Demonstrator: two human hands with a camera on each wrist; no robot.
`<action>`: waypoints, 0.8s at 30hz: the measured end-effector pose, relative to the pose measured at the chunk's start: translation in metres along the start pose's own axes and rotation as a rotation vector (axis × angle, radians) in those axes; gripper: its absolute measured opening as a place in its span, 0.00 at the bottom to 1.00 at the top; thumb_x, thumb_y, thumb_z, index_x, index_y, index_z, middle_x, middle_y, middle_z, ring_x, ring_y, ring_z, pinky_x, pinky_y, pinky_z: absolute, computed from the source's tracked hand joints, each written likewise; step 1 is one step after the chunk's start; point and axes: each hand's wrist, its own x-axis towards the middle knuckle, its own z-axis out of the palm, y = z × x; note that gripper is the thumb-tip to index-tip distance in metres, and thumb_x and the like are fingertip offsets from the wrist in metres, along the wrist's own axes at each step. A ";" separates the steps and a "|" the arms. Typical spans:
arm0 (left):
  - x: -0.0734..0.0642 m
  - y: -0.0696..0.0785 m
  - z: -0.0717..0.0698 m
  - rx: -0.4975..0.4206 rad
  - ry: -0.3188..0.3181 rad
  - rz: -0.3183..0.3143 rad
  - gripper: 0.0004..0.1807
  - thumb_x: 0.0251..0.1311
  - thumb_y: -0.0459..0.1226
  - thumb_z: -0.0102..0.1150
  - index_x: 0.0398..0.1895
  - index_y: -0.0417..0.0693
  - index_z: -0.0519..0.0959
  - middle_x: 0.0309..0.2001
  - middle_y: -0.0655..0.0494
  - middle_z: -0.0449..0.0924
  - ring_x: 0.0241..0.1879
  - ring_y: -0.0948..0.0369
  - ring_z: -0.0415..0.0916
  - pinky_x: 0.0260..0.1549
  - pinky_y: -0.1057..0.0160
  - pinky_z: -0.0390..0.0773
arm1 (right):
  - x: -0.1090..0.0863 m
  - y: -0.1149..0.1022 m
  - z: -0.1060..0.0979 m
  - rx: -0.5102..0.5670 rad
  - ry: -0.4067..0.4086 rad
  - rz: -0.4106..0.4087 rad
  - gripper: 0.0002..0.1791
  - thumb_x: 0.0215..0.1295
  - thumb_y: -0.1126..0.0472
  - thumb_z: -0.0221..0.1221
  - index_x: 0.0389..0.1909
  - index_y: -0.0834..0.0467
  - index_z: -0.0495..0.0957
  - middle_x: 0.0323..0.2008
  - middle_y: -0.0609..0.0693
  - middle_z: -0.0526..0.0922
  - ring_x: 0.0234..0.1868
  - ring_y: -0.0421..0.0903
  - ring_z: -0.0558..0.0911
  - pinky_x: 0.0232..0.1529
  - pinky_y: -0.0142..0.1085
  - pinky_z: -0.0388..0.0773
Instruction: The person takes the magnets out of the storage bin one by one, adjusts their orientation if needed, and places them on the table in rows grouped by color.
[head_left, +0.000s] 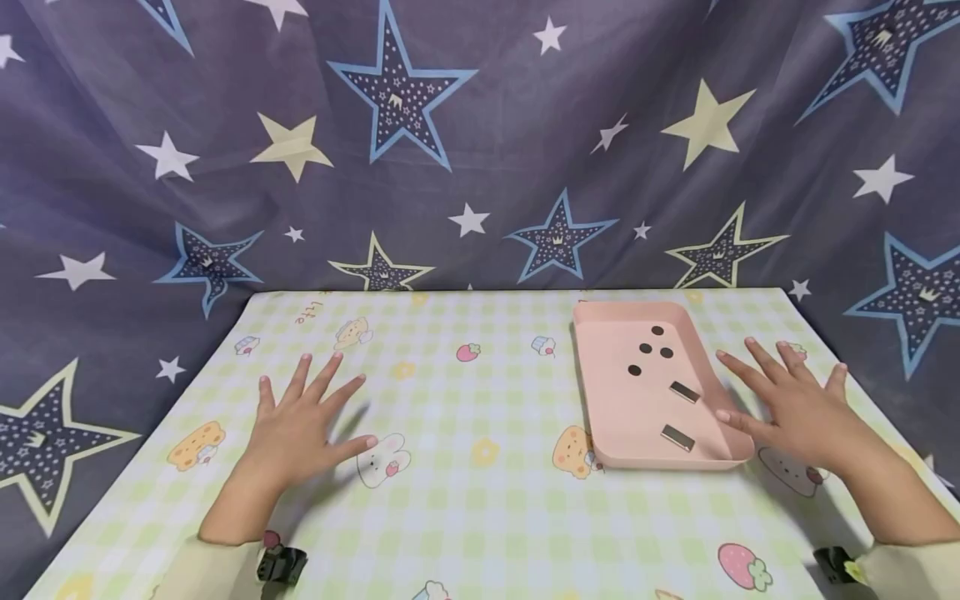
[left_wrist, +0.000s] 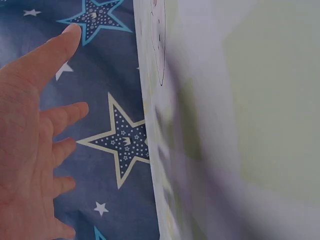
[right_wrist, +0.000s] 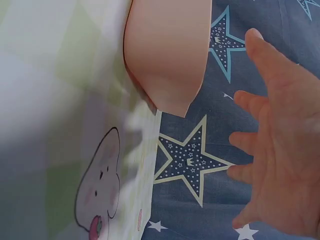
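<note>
Looking light and stiff, the pink tray (head_left: 615,417) suits a rim grip; near it, right hand (head_left: 806,412); well left of it, left hand (head_left: 292,437); fingers spread, empty.

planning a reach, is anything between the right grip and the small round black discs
Sideways, the pink rectangular tray's right wall stands between the right grip and the black discs; nothing visible covers them from above.
</note>
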 end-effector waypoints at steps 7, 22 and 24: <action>0.006 0.001 0.003 -0.021 0.023 0.022 0.50 0.52 0.76 0.46 0.73 0.61 0.63 0.78 0.50 0.43 0.75 0.43 0.30 0.59 0.25 0.24 | 0.005 0.004 0.001 0.064 0.005 -0.008 0.44 0.68 0.41 0.56 0.78 0.48 0.47 0.75 0.66 0.44 0.71 0.74 0.42 0.58 0.76 0.24; 0.019 0.007 0.008 -0.084 0.120 0.096 0.45 0.51 0.70 0.58 0.70 0.60 0.68 0.74 0.46 0.55 0.72 0.40 0.47 0.58 0.22 0.44 | 0.011 0.014 0.005 0.344 0.123 -0.081 0.42 0.64 0.56 0.64 0.74 0.61 0.55 0.72 0.72 0.51 0.68 0.74 0.54 0.54 0.73 0.57; 0.021 0.008 0.009 -0.099 0.135 0.110 0.45 0.50 0.68 0.60 0.70 0.59 0.68 0.73 0.45 0.57 0.72 0.40 0.49 0.57 0.23 0.47 | 0.011 0.015 0.005 0.371 0.131 -0.080 0.41 0.64 0.58 0.64 0.74 0.62 0.56 0.70 0.74 0.53 0.66 0.76 0.57 0.51 0.72 0.61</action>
